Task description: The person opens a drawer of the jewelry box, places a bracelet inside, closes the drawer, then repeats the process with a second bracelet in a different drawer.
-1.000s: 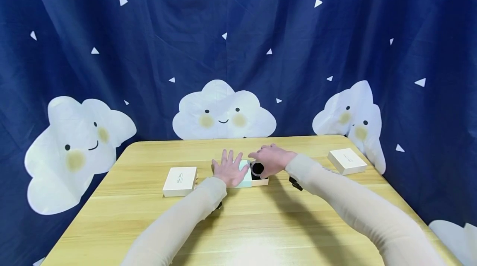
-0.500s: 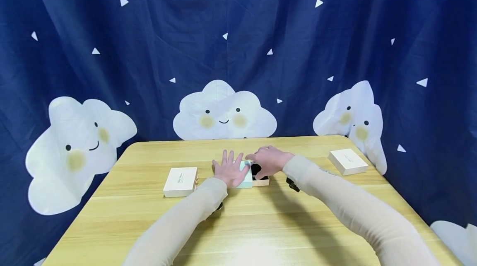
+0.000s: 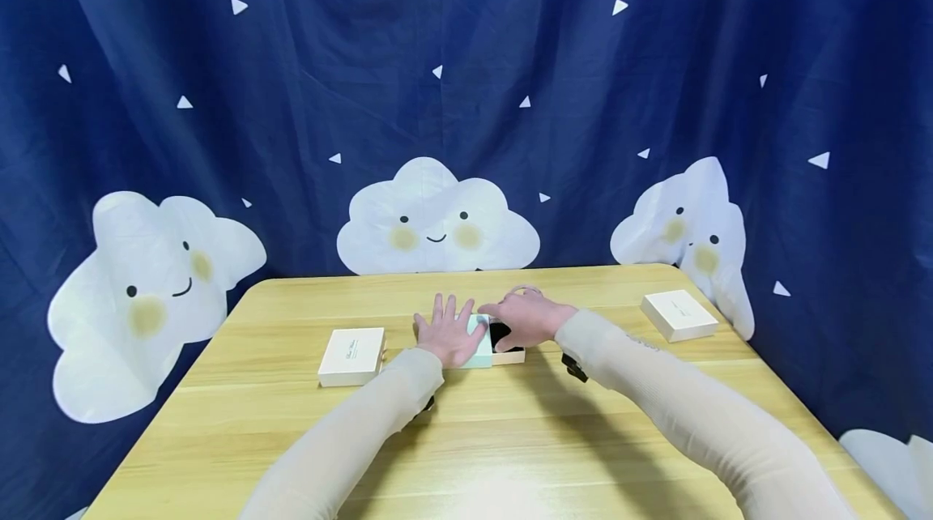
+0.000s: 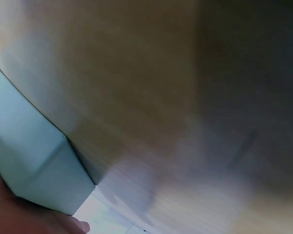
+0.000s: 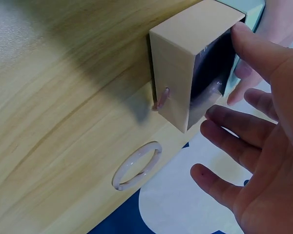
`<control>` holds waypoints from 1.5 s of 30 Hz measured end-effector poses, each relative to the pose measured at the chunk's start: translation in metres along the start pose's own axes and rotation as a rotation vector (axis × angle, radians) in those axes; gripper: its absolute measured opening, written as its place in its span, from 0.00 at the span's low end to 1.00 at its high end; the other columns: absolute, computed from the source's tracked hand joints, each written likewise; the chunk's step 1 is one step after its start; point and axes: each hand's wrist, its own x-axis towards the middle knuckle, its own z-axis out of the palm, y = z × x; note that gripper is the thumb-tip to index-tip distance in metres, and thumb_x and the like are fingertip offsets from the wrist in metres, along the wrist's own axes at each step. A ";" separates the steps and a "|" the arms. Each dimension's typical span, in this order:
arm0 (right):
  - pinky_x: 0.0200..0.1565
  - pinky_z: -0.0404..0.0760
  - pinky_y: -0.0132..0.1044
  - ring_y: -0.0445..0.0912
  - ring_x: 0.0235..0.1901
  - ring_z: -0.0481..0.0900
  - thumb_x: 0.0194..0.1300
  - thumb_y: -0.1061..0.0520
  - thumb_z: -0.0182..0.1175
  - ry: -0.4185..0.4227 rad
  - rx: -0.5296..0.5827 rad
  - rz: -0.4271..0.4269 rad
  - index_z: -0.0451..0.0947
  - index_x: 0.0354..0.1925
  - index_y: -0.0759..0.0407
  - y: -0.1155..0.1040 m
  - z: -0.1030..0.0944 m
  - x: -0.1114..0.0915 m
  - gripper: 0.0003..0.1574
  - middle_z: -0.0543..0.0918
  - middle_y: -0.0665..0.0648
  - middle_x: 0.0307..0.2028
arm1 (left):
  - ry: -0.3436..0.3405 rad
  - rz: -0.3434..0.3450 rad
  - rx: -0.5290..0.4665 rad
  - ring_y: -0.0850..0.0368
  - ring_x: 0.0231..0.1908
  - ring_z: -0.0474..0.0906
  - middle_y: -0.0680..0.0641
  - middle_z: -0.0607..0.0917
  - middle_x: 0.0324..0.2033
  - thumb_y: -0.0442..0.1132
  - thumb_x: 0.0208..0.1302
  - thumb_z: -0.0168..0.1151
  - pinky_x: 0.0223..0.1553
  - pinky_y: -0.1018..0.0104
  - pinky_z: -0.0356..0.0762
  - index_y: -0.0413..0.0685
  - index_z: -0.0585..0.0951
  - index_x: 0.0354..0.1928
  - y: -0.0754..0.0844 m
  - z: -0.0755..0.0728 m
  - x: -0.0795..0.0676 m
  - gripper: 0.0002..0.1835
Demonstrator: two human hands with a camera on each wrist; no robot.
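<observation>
My left hand (image 3: 446,339) lies with spread fingers on the light-blue sleeve (image 3: 479,354) of a drawer-style gift box; in the left wrist view part of that hand shows beside the sleeve (image 4: 27,141). A peach drawer (image 5: 173,73) with a black lining (image 5: 212,68) and a small pink ribbon pull (image 5: 163,98) sticks out to the right. Over it is my right hand (image 3: 530,317), thumb tip right at the drawer's rim, the other fingers loosely bent around nothing. A pale bangle (image 5: 157,148) rests on the table, apart from the fingers, beyond the hand in the head view.
A white box (image 3: 351,356) with small print stands to the left on the wooden table (image 3: 466,439), and another white box (image 3: 679,315) near the right edge. Behind the table hangs a dark blue curtain (image 3: 437,42) with clouds.
A pale ring shape over the drawer's black lining a second ago no longer shows there. My right hand has shifted slightly left over the drawer; my left hand stays in place.
</observation>
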 end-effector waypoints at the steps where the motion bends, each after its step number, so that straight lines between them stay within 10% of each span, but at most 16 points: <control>1: 0.65 0.68 0.62 0.54 0.60 0.79 0.61 0.36 0.70 0.003 -0.004 -0.001 0.68 0.72 0.47 0.000 0.000 -0.001 0.46 0.85 0.53 0.57 | 0.001 0.001 -0.002 0.42 0.80 0.31 0.45 0.48 0.81 0.71 0.73 0.24 0.69 0.23 0.39 0.67 0.50 0.81 0.000 -0.001 -0.001 0.38; 16: 0.71 0.61 0.57 0.56 0.65 0.73 0.63 0.37 0.69 0.033 0.141 -0.021 0.67 0.73 0.53 0.010 0.001 -0.013 0.48 0.82 0.56 0.60 | -0.005 -0.007 0.002 0.43 0.80 0.31 0.45 0.48 0.81 0.71 0.73 0.27 0.70 0.24 0.39 0.67 0.50 0.81 0.002 -0.003 -0.002 0.39; 29: 0.62 0.76 0.52 0.48 0.54 0.79 0.49 0.41 0.79 -0.002 0.169 0.010 0.64 0.75 0.52 0.020 0.006 -0.025 0.60 0.83 0.54 0.55 | 0.039 0.020 -0.029 0.40 0.80 0.36 0.43 0.51 0.80 0.67 0.75 0.32 0.69 0.23 0.41 0.63 0.55 0.80 0.004 -0.009 -0.012 0.37; 37: 0.62 0.75 0.56 0.48 0.53 0.78 0.48 0.42 0.80 -0.035 0.179 0.057 0.60 0.76 0.49 0.023 0.010 -0.029 0.63 0.81 0.43 0.31 | 0.032 0.017 -0.027 0.40 0.80 0.35 0.43 0.51 0.80 0.67 0.75 0.32 0.70 0.23 0.40 0.62 0.54 0.80 0.003 -0.007 -0.009 0.37; 45: 0.64 0.73 0.57 0.51 0.56 0.78 0.51 0.42 0.79 -0.039 0.188 0.073 0.59 0.77 0.49 0.026 0.014 -0.029 0.62 0.81 0.55 0.58 | 0.004 0.002 -0.013 0.42 0.80 0.31 0.45 0.48 0.81 0.71 0.73 0.28 0.70 0.23 0.37 0.66 0.50 0.81 0.000 -0.002 -0.002 0.39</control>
